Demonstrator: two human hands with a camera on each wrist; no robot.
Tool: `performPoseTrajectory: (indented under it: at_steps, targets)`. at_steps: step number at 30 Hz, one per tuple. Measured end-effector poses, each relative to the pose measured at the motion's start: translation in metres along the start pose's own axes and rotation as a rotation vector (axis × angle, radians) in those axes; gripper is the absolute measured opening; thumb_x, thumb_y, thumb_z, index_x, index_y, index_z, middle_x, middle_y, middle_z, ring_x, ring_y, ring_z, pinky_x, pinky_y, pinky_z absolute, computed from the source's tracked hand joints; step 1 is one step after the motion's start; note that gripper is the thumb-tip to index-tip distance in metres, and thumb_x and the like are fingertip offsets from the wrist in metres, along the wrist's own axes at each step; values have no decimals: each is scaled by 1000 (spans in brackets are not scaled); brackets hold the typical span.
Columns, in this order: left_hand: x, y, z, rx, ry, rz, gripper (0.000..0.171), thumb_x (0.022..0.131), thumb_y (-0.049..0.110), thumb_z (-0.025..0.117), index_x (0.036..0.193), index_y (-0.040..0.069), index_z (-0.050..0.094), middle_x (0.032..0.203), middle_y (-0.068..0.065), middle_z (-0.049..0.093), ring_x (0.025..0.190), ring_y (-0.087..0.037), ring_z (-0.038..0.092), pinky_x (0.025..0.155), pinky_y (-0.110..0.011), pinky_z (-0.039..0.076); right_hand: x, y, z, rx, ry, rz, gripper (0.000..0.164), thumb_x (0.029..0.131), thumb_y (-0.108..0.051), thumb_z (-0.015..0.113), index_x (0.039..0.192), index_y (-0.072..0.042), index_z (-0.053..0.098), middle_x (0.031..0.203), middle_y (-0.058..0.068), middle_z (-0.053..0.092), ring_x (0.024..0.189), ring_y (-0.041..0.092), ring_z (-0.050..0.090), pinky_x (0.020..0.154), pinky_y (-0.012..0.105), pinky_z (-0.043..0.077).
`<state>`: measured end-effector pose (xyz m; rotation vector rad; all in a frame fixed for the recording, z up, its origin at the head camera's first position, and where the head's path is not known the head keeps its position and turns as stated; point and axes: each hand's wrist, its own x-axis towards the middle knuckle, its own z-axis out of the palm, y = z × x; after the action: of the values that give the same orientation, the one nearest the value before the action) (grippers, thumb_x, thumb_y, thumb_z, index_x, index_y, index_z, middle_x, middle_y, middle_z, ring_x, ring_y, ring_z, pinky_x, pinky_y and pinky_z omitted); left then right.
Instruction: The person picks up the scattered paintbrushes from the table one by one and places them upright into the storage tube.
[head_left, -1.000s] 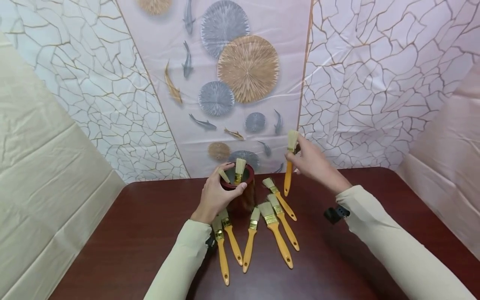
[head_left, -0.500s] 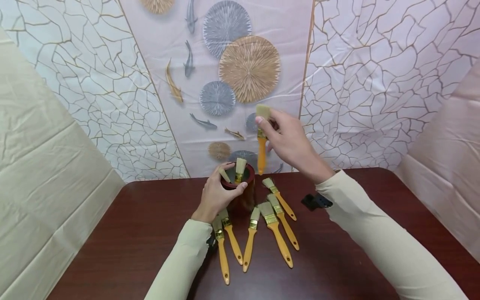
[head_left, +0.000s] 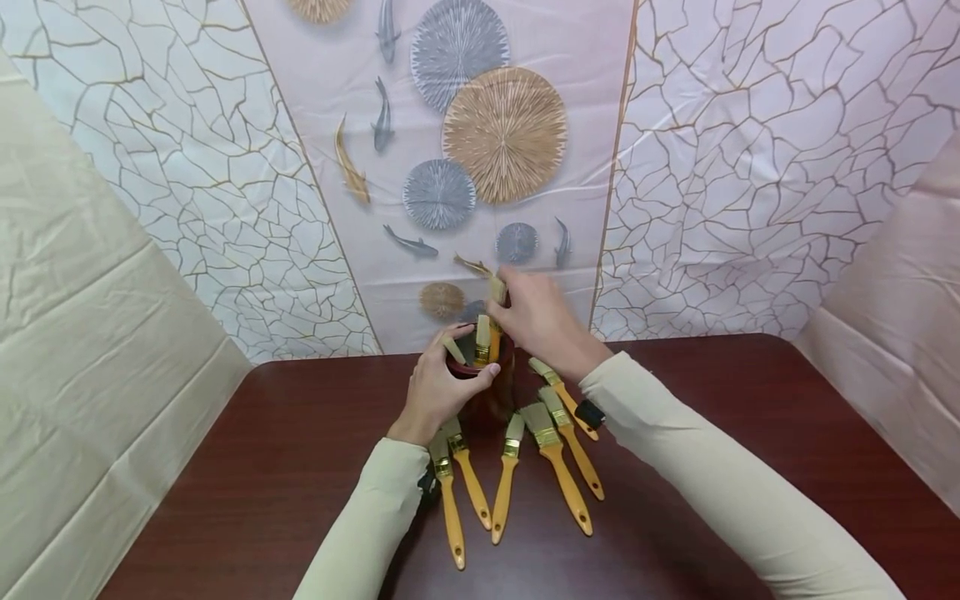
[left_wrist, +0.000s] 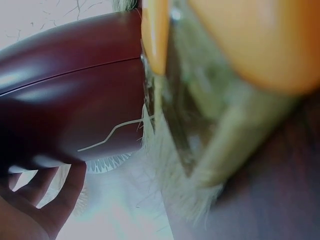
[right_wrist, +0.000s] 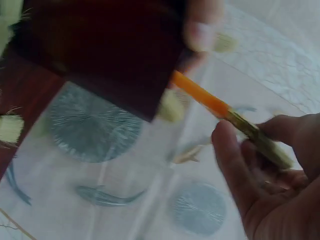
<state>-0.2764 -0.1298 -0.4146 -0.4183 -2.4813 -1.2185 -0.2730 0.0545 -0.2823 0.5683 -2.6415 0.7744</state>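
My left hand (head_left: 435, 383) holds the dark red, round cup (head_left: 493, 404) by its rim, fingers around the far left side and thumb on the near side. Two paintbrushes stand in it with bristles up, one upright paintbrush (head_left: 483, 337) and one leaning left. My right hand (head_left: 540, 321) pinches another paintbrush (right_wrist: 202, 96) near its metal band and bristles. Its orange handle points down into the cup's mouth; how deep it reaches is hidden. In the left wrist view, the cup's smooth wall (left_wrist: 70, 110) rests against my fingers (left_wrist: 72, 187).
Several orange-handled paintbrushes lie fanned on the dark red table (head_left: 300, 467) in front of the cup, including a wide paintbrush (head_left: 566, 483). Their bristles point towards the cup. A patterned cloth backdrop (head_left: 712, 192) rises behind the table's far edge.
My right hand has carried its paintbrush left from beside the cup, raised it, then lowered it handle-first to the cup's mouth. My left hand has stayed on the cup.
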Motion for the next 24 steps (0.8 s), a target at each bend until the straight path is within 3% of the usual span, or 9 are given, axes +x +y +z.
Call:
performPoseTrajectory:
  at_steps: [4, 8, 12, 17, 24]
  targets:
    - [0, 1, 2, -3, 4, -2, 73, 86, 65, 77, 149, 35, 58, 157, 12, 50, 94, -17, 63, 74, -42, 50, -3, 8, 12, -89, -54, 57, 18, 102, -22, 71, 97, -6, 64, 73, 5, 56, 64, 23, 59, 62, 37, 49]
    - [1, 2, 4, -11, 10, 9, 72, 86, 62, 78, 149, 32, 58, 159, 3, 50, 90, -19, 62, 71, -42, 48, -5, 17, 21, -102, -81, 85, 19, 101, -22, 71, 93, -7, 63, 75, 6, 58, 66, 25, 60, 65, 40, 49]
    - [1, 3, 5, -17, 10, 14, 72, 86, 61, 78, 149, 33, 58, 160, -1, 50, 84, -19, 60, 70, -42, 47, -7, 27, 30, -59, -88, 113, 23, 102, -24, 71, 88, -9, 61, 70, 5, 58, 60, 22, 57, 59, 37, 45]
    - [0, 2, 4, -21, 8, -5, 71, 86, 63, 78, 149, 37, 57, 158, 8, 50, 85, -18, 61, 71, -42, 49, -10, 32, 35, -14, -113, 122, 29, 104, -35, 69, 92, -10, 60, 67, 4, 57, 53, 19, 55, 52, 33, 42]
    - [0, -2, 0, -13, -5, 3, 71, 88, 63, 76, 150, 36, 56, 160, 5, 49, 87, -19, 62, 72, -42, 50, -16, 31, 18, 108, -138, 130, 35, 109, -44, 58, 101, -11, 64, 69, 5, 62, 52, 19, 56, 50, 33, 44]
